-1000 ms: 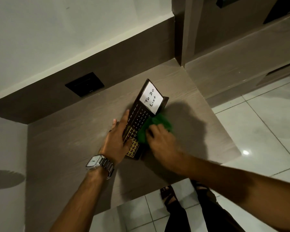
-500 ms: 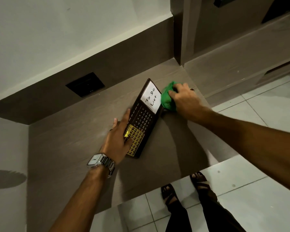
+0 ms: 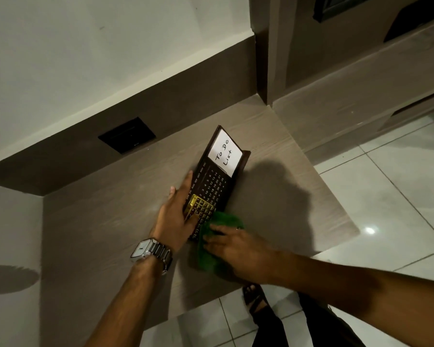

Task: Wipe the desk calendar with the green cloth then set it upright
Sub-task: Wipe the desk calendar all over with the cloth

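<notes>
Wiping in progress; calendar not yet upright. Long dark-brown desk calendar with gold date frame and white "To Do List" card [image 3: 214, 186] lies flat on the grey-brown wood-grain desk [image 3: 105, 221], far end angled away toward the wall corner.

Left hand [image 3: 176, 216]: grip is flat and open-palmed, fingers spread along the calendar's left long edge, thumb resting over the gold frame. It pins the calendar rather than clasping it. A silver metal wristwatch [image 3: 149, 250] sits on that wrist.

Right hand [image 3: 232, 246]: grip presses down on the crumpled green cloth [image 3: 217, 236], fingers laid over it; whether they curl around the fabric cannot be told. Cloth covers the calendar's near end, just right of the left thumb, and spills onto the desk below it.

Judgement: wipe is at the near end. The face beyond the cloth shows no way to judge cleanliness. Remaining: finish wiping, release cloth, stand calendar up.
</notes>
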